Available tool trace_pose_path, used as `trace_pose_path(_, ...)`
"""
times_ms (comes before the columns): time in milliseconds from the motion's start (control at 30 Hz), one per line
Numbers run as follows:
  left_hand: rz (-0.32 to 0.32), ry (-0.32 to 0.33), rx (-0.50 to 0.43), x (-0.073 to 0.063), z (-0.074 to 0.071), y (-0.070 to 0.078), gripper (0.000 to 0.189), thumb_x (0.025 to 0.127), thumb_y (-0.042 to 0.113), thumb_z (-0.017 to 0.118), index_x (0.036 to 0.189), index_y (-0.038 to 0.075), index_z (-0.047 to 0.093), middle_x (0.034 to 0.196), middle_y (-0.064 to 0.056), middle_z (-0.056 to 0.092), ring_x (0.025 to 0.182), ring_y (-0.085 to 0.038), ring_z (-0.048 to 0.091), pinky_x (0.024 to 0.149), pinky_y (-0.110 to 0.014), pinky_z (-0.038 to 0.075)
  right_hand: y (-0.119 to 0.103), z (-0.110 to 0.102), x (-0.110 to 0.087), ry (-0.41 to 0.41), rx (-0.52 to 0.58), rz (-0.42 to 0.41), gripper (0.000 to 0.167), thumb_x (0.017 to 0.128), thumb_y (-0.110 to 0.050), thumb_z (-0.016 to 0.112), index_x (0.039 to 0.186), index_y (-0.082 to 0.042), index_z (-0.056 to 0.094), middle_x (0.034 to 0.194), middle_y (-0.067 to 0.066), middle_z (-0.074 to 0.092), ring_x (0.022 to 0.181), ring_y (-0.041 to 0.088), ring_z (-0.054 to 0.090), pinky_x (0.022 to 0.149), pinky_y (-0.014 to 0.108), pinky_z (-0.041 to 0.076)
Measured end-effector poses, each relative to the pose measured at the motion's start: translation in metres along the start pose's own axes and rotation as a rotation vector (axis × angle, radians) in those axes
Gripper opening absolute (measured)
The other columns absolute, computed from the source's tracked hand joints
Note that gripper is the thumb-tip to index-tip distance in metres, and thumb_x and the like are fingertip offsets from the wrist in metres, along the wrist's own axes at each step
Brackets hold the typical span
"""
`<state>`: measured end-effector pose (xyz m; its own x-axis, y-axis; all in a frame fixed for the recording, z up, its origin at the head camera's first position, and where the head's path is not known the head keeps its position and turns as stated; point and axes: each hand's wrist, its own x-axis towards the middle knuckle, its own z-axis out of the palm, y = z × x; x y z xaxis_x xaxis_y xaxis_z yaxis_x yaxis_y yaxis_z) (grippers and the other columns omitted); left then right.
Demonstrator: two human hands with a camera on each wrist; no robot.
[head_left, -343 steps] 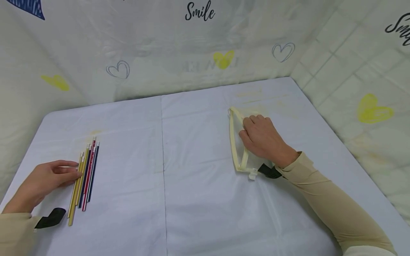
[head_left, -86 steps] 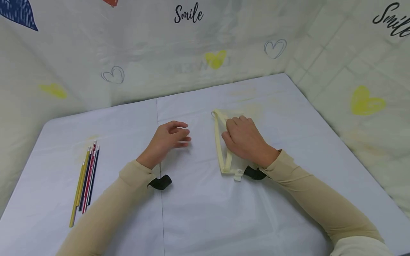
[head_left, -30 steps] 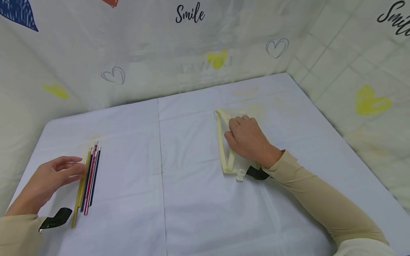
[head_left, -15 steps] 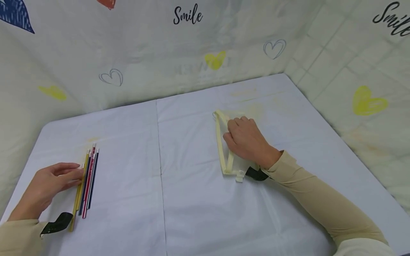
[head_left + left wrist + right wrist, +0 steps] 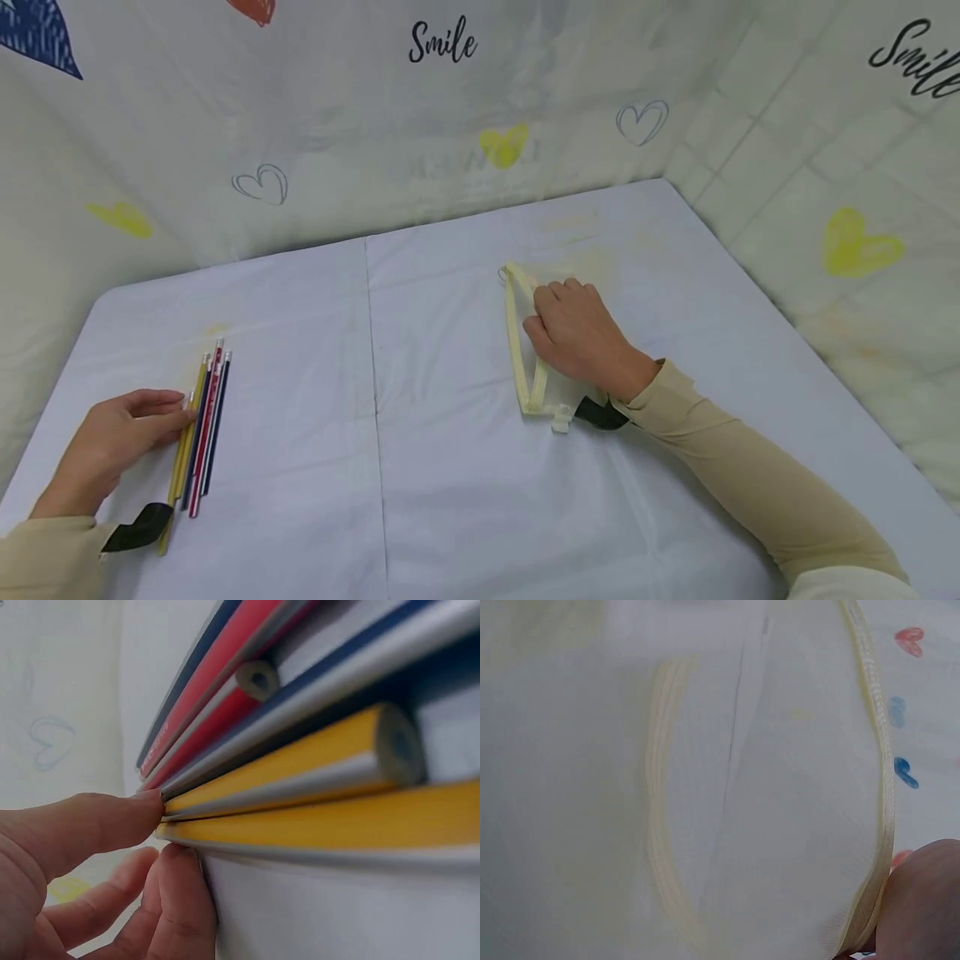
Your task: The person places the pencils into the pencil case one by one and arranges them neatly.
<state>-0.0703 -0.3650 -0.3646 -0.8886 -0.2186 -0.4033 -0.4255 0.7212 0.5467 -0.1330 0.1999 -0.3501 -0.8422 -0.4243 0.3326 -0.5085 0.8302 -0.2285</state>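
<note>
At nine o'clock on the white-covered tabletop, the left hand pinches at two slim yellow pencils, one or both I can't tell, beside red and dark-blue pencils. Near two, the right hand's curled fingers grip a cream-trimmed translucent mesh pouch. Black cursive "Smile" lettering shows at twelve; the beige-sleeved right forearm slants in from five.

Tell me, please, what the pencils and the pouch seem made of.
Pencils: probably painted wood with slight sheen; two blunt ends show dark cores. Pouch: seemingly matte mesh, perhaps nylon, by its see-through, finely grained panel; its edging looks woven.
</note>
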Motion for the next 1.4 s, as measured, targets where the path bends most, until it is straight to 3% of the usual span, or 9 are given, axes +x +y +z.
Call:
trace_pose_path(100, -0.01, 0.007, 0.073, 0.002, 0.0, 0.0, 0.079, 0.095, 0.051, 0.071, 0.144, -0.007, 0.05, 0.1, 0.01, 0.073, 0.074, 0.014, 0.059, 0.068, -0.018, 0.046, 0.0, 0.001, -0.001, 0.007, 0.003, -0.001, 0.031, 0.091, -0.006, 0.04, 0.063, -0.014, 0.031, 0.063, -0.001, 0.02, 0.06, 0.019, 0.018, 0.061, 0.029, 0.013)
trace_pose_path(200, -0.009, 0.012, 0.099, 0.003, 0.0, 0.0, 0.079, 0.094, 0.052, 0.071, 0.144, -0.007, 0.051, 0.114, -0.012, 0.077, 0.074, 0.016, 0.057, 0.069, -0.02, 0.043, 0.001, 0.002, -0.002, 0.006, 0.006, 0.001, 0.031, 0.091, -0.006, 0.04, 0.063, -0.014, 0.031, 0.063, -0.001, 0.02, 0.061, 0.019, 0.018, 0.062, 0.029, 0.013)
trace_pose_path(300, -0.01, 0.02, 0.109, 0.002, 0.0, 0.0, 0.078, 0.095, 0.052, 0.071, 0.142, -0.006, 0.053, 0.117, -0.019, 0.076, 0.073, 0.016, 0.056, 0.069, -0.02, 0.042, 0.001, 0.002, -0.002, -0.002, 0.007, 0.007, 0.03, 0.092, -0.006, 0.04, 0.063, -0.014, 0.032, 0.063, -0.001, 0.021, 0.06, 0.019, 0.019, 0.062, 0.029, 0.013)
trace_pose_path(633, 0.022, 0.075, 0.169, -0.004, 0.004, 0.011, 0.064, 0.099, 0.042, 0.068, 0.138, -0.008, 0.058, 0.106, -0.012, 0.078, 0.07, 0.011, 0.056, 0.059, -0.017, 0.043, 0.001, 0.001, -0.002, 0.0, 0.011, 0.009, 0.03, 0.092, -0.007, 0.039, 0.064, -0.014, 0.032, 0.063, -0.001, 0.021, 0.061, 0.019, 0.019, 0.063, 0.029, 0.013)
trace_pose_path(933, -0.031, -0.001, 0.133, 0.0, 0.004, 0.013, 0.066, 0.101, 0.036, 0.066, 0.144, -0.012, 0.048, 0.124, -0.034, 0.068, 0.074, -0.002, 0.069, 0.061, -0.018, 0.053, 0.002, 0.0, -0.003, 0.046, -0.005, -0.029, 0.031, 0.092, -0.007, 0.04, 0.063, -0.013, 0.031, 0.063, -0.001, 0.019, 0.06, 0.019, 0.017, 0.061, 0.029, 0.012)
trace_pose_path(1167, -0.026, -0.024, 0.136, -0.002, 0.003, 0.012, 0.064, 0.103, 0.037, 0.063, 0.143, -0.011, 0.05, 0.131, -0.034, 0.064, 0.076, -0.002, 0.069, 0.062, -0.018, 0.057, 0.003, 0.001, -0.003, 0.035, 0.0, -0.014, 0.031, 0.093, -0.007, 0.039, 0.063, -0.013, 0.032, 0.063, 0.0, 0.021, 0.06, 0.019, 0.019, 0.061, 0.029, 0.013)
trace_pose_path(1400, -0.026, -0.047, 0.104, -0.005, -0.004, 0.012, 0.07, 0.103, 0.04, 0.063, 0.145, -0.013, 0.046, 0.123, -0.029, 0.069, 0.077, -0.003, 0.07, 0.065, -0.021, 0.061, 0.003, -0.002, -0.003, 0.025, 0.0, -0.008, 0.031, 0.094, -0.008, 0.04, 0.064, -0.013, 0.033, 0.062, 0.0, 0.022, 0.06, 0.02, 0.02, 0.061, 0.029, 0.014)
